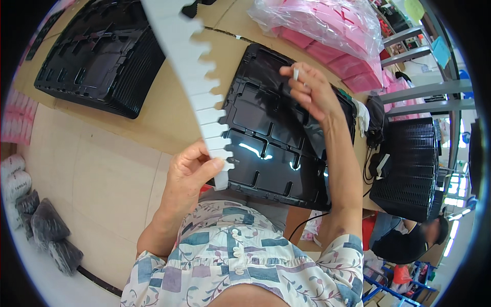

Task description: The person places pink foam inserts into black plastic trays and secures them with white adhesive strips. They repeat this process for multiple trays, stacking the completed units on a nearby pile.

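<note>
My left hand (192,171) pinches the lower end of a long white strip (197,77) between thumb and fingers. One edge of the strip is cut into a row of notched tabs, and it stretches up past the top of the view. Before me lies a shiny black plastic tray (250,110) with shallow moulded compartments. Over the tray's far right part, my right hand (312,89) is raised with curled fingers, a small white piece (296,74) at its fingertips. The strip overlaps the tray's left edge.
A stack of black trays (97,61) stands at the far left, another black stack (406,163) at the right. Pink parts under clear plastic (327,30) sit behind the tray. Metal rails (424,100) and another person (409,243) are at right. Dark bundles (48,222) lie lower left.
</note>
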Demonstrator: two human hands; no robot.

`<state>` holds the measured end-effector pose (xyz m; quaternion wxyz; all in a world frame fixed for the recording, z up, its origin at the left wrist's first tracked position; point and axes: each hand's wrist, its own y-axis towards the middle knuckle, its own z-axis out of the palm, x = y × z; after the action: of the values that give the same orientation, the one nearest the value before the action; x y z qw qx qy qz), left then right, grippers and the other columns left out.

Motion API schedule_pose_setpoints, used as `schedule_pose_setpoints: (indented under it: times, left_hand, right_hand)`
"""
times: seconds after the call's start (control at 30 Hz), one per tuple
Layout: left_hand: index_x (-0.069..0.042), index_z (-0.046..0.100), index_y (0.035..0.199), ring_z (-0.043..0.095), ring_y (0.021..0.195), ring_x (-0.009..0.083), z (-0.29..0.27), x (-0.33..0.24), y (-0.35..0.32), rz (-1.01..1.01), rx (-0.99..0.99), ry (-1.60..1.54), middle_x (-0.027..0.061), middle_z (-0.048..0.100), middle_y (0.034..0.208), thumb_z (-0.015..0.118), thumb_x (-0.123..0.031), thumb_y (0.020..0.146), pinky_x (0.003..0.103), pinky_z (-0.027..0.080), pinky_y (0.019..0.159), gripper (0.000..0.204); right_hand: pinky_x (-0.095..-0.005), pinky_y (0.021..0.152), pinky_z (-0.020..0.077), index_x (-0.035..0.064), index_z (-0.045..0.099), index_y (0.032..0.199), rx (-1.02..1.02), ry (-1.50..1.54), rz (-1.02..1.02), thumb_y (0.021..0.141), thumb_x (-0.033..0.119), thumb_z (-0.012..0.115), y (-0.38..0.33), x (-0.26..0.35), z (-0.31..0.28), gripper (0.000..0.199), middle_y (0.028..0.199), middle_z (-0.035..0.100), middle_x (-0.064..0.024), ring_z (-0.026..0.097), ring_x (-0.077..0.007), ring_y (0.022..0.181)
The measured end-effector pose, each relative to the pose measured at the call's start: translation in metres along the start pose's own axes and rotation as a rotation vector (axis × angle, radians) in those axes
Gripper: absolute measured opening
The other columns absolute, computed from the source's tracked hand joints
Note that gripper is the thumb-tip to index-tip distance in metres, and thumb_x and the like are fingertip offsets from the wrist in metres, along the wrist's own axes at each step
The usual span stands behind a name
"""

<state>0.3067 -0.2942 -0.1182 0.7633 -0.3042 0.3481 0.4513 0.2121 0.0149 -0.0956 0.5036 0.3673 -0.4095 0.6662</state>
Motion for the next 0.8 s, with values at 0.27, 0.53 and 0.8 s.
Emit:
schedule_pose_setpoints:
  times: [0.27,0.53,0.8]
  left_hand:
    - [0.000,0.060,0.101,0.054,0.059,0.0031,0.013,-0.001,0.039,-0.022,0.039,0.072,0.0039,0.065,0.088,0.061,0.000,0.090,0.017,0.041,0.046,0.010]
    - [0.000,0.060,0.101,0.055,0.061,0.0035,0.018,0.003,0.031,0.146,-0.036,0.114,0.0047,0.066,0.088,0.060,-0.002,0.091,0.019,0.042,0.048,0.010]
    - [0.000,0.063,0.105,0.059,0.074,0.0061,0.017,-0.006,0.035,0.150,0.043,0.335,0.0025,0.066,0.085,0.061,-0.009,0.091,0.022,0.046,0.066,0.017]
  right_hand:
    - [-0.0168,0.039,0.0329,0.0016,0.060,0.103,0.093,-0.141,0.101,0.099,0.018,0.057,-0.056,-0.031,0.077,0.017,0.078,0.049,0.0018,0.036,-0.0016,0.056]
    - [-0.0201,0.040,0.0393,-0.0013,0.064,0.092,-0.001,-0.444,0.001,0.092,0.016,0.068,-0.068,-0.048,0.107,0.018,0.068,0.061,-0.0007,0.054,-0.0051,0.047]
    - [-0.0237,0.045,0.0465,-0.0004,0.062,0.084,-0.147,-0.940,-0.354,0.085,0.009,0.069,-0.085,-0.044,0.126,0.012,0.066,0.061,-0.0047,0.058,-0.0108,0.050]
